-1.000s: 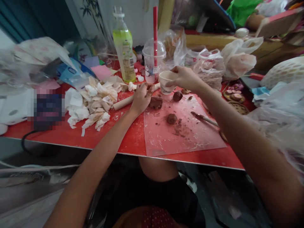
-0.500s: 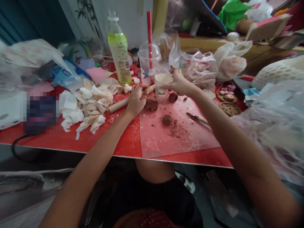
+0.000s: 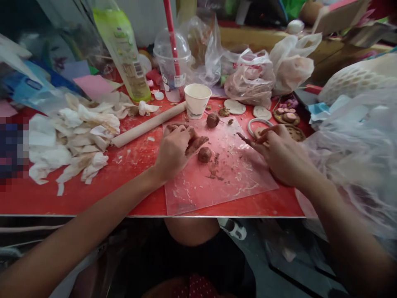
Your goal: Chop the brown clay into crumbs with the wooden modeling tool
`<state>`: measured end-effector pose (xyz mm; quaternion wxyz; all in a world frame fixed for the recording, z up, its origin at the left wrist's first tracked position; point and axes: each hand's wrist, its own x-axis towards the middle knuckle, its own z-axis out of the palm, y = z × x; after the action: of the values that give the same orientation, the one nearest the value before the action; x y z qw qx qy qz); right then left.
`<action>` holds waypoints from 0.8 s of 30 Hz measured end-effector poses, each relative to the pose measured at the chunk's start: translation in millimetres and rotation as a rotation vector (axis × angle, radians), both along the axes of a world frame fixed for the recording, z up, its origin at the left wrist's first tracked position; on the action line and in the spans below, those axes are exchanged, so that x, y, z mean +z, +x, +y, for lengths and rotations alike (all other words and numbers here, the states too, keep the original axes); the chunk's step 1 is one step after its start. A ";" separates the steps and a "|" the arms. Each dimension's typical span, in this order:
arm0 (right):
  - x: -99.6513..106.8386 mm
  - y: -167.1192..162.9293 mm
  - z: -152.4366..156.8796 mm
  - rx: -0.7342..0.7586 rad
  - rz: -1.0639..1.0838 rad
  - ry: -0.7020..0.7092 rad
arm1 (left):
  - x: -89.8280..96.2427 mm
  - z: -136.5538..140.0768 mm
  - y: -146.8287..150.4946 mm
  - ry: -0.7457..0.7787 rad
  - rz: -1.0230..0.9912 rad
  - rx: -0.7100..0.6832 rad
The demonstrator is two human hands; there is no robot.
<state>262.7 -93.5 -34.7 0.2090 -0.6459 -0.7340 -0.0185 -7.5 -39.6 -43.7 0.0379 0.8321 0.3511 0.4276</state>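
Observation:
My left hand (image 3: 173, 152) is curled over a lump of brown clay (image 3: 196, 143) on a clear plastic sheet (image 3: 223, 186). Just right of that lump lies a small clay ball (image 3: 204, 155); another ball (image 3: 212, 120) sits farther back by a white paper cup (image 3: 197, 100). My right hand (image 3: 281, 155) rests at the sheet's right edge, its fingers closed on a thin clay-tipped tool (image 3: 243, 138) whose tip points left. A wooden rolling pin (image 3: 145, 125) lies slanted behind my left hand.
The red table (image 3: 133, 198) is crowded: crumpled tissues (image 3: 74, 140) at left, a green drink bottle (image 3: 124, 49), a domed cup with a red straw (image 3: 172, 62), plastic bags (image 3: 251, 78), and small clay discs (image 3: 288, 118) and a white ring (image 3: 259, 123) at right.
My right hand let go of the paper cup and came down right onto the tool. My left hand drew the clay lump nearer. The view moved closer to the table.

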 end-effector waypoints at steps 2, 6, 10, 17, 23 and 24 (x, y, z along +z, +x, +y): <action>-3.5 -6.3 -0.8 -0.039 -0.095 -0.017 | -0.7 1.1 -5.3 -0.010 -0.001 0.026; -6.0 -14.5 -4.7 -0.033 -0.132 0.044 | -3.5 -0.7 -14.3 0.096 0.157 -0.047; 7.2 -21.8 -6.3 -0.085 0.026 0.137 | -5.0 -5.2 -16.9 0.171 0.247 -0.049; 37.7 -67.9 -7.3 0.293 0.215 -0.072 | 0.1 -10.5 -16.9 0.101 0.118 -0.029; 43.2 -117.7 -7.0 0.509 0.392 -0.268 | 2.4 -17.0 -17.1 0.061 0.102 0.005; 42.8 -122.2 -7.0 0.532 0.393 -0.254 | 2.8 -17.6 -17.1 0.070 0.111 0.011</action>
<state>140.5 -100.5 8.1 0.2618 -0.4441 -0.8188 0.2527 -24.5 -57.2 -40.9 -0.0132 0.8535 0.3420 0.3929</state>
